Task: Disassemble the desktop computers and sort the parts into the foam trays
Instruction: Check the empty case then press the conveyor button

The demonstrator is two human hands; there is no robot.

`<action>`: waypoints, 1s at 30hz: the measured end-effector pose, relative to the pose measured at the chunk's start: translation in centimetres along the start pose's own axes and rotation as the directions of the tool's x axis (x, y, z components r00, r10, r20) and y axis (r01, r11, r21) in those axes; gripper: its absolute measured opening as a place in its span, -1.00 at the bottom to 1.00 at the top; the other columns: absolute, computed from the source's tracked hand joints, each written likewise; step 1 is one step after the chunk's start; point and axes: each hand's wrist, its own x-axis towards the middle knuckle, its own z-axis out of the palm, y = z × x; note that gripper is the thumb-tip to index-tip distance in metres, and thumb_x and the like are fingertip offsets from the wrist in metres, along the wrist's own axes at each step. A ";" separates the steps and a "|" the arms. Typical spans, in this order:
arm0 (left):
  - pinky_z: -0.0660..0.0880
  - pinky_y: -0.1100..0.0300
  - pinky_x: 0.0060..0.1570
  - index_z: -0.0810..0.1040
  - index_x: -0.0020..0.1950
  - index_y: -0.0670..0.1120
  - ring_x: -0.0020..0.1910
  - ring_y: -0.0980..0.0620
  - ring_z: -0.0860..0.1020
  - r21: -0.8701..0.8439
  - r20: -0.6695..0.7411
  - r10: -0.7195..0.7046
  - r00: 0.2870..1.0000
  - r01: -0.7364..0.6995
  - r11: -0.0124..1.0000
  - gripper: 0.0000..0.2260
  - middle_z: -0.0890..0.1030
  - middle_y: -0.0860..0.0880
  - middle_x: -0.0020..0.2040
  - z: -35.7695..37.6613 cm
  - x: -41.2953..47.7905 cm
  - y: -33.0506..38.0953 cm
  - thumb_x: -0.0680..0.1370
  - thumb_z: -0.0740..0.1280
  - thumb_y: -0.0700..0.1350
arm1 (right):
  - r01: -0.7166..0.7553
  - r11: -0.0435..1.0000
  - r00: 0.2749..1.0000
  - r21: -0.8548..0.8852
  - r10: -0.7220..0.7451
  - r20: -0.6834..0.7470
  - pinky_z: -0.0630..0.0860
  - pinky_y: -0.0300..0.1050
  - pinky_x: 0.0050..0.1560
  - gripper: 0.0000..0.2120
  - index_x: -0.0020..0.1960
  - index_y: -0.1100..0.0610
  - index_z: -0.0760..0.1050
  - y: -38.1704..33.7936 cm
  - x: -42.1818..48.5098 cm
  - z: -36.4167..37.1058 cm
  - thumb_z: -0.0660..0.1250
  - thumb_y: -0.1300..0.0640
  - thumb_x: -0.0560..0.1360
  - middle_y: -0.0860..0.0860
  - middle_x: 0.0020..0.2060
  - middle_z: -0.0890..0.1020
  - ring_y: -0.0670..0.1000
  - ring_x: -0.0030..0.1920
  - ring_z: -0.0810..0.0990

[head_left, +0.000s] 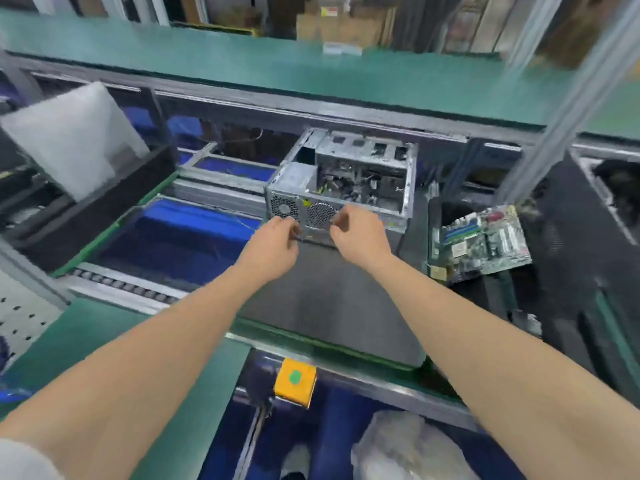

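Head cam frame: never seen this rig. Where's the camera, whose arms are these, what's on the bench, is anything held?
There is no robot here. The camera sits on a person's head and looks forward and down, so the two bare arms are the wearer's own. The left hand and right hand reach, fingers curled, to the near end of an opened desktop computer case, which stands on a dark mat. Blur hides whether they actually grip it. A green motherboard lies to the right. To the left are blue bins and a white foam sheet. A yellow box with a green button sits at the bench's near edge.
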 end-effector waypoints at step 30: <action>0.29 0.00 0.11 0.44 0.36 0.05 0.11 -0.13 0.46 0.270 0.197 0.305 0.932 -0.351 0.897 -0.71 0.51 -0.06 0.06 5.6 7.7 0.4 0.70 0.18 0.13 | -0.054 0.849 0.999 -0.525 0.046 -0.029 0.36 0.09 0.12 -0.60 -0.02 0.02 0.42 6.7 1.7 2.6 0.23 -0.33 0.60 0.03 -0.09 0.66 0.16 0.00 0.62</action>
